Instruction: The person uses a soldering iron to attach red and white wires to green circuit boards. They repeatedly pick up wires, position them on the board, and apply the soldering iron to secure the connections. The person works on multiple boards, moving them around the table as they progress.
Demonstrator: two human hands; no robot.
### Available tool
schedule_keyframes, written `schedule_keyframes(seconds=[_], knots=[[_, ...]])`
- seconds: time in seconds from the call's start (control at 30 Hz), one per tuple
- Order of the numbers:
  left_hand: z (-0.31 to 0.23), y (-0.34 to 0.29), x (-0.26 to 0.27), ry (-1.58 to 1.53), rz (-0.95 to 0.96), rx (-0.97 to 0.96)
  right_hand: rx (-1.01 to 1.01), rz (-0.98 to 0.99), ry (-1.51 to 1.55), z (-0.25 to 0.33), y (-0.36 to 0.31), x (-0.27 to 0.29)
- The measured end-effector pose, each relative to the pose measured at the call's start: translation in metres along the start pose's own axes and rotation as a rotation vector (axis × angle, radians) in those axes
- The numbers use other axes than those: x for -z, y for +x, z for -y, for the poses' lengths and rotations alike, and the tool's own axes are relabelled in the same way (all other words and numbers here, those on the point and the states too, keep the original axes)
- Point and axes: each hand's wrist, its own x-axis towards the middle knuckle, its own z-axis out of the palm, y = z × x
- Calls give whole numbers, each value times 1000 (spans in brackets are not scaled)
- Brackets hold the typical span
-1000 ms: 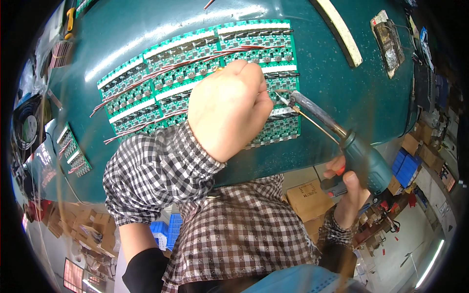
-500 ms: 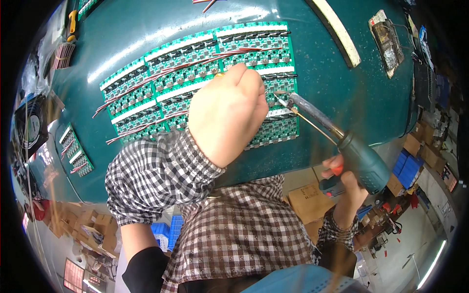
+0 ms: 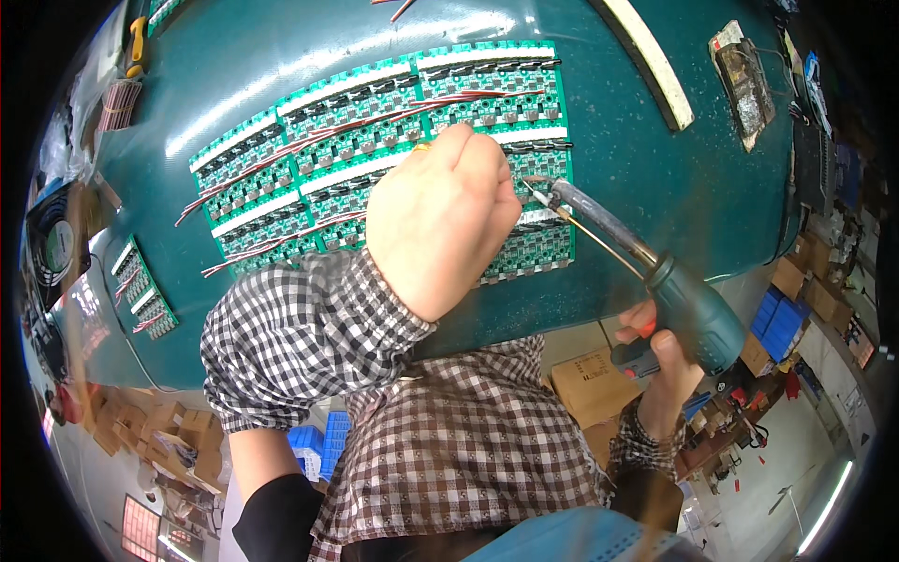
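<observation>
Rows of green circuit boards (image 3: 342, 145) lie joined in a panel on the green mat. Red and white wires (image 3: 257, 248) run along the rows, with black wires beside white strips. My left hand (image 3: 440, 220) rests over the panel's right half, fingers curled closed and pointing down; whatever they pinch is hidden beneath the hand. My right hand (image 3: 670, 361) is closed round the handle of a dark green soldering gun (image 3: 698, 314). Its tip and the thin solder feed tube (image 3: 604, 241) reach over the boards just right of my left fingers.
A smaller board piece (image 3: 145, 290) with wires lies at the left. A pale curved strip (image 3: 646, 61) and a dirty block-shaped holder (image 3: 743, 80) lie at the far right. Far left are a yellow-handled tool (image 3: 139, 42), a wire bundle (image 3: 120, 103) and a fan (image 3: 58, 245).
My left hand has shifted very slightly to the right over the boards. The soldering gun and my right hand are almost where they were.
</observation>
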Motion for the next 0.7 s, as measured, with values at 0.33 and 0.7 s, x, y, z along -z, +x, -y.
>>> schedule_keyframes(seconds=[0.33, 0.7], knots=[[1, 0, -1, 4, 5, 5, 2, 31, 4, 0, 0, 3], [-1, 0, 0, -12, -1, 10, -5, 103, 76, -4, 1, 11]])
